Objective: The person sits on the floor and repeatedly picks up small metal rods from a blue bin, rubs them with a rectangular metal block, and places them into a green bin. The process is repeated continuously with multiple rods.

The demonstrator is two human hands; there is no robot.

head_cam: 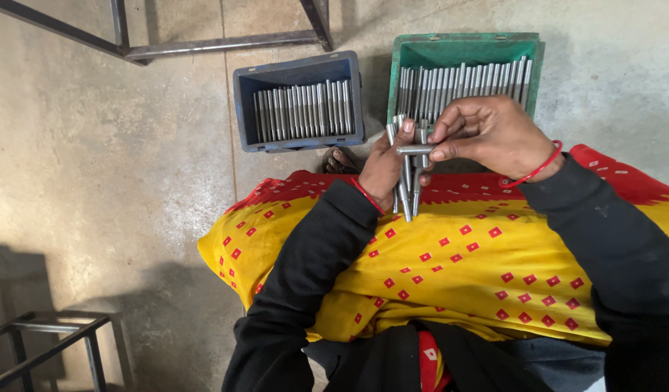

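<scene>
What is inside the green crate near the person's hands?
The green crate holds a row of grey metal rods lying side by side. The right hand and left hand, holding more rods, cover the crate's near edge, so what lies there cannot be seen.

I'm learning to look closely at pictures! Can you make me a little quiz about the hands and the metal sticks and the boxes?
1. True or false: the left hand holds a bunch of metal rods upright over the lap.
2. How does the single rod in the right hand lie? A) level, crosswise B) standing up C) on the floor
3. Fill in: the crate nearer the hands is the ____ one.

Key
1. True.
2. A: the right fingers pinch it level, across the bunch.
3. Green: the green crate sits just past the hands, and the blue crate stands to its left. Both hold rods in rows.
</scene>
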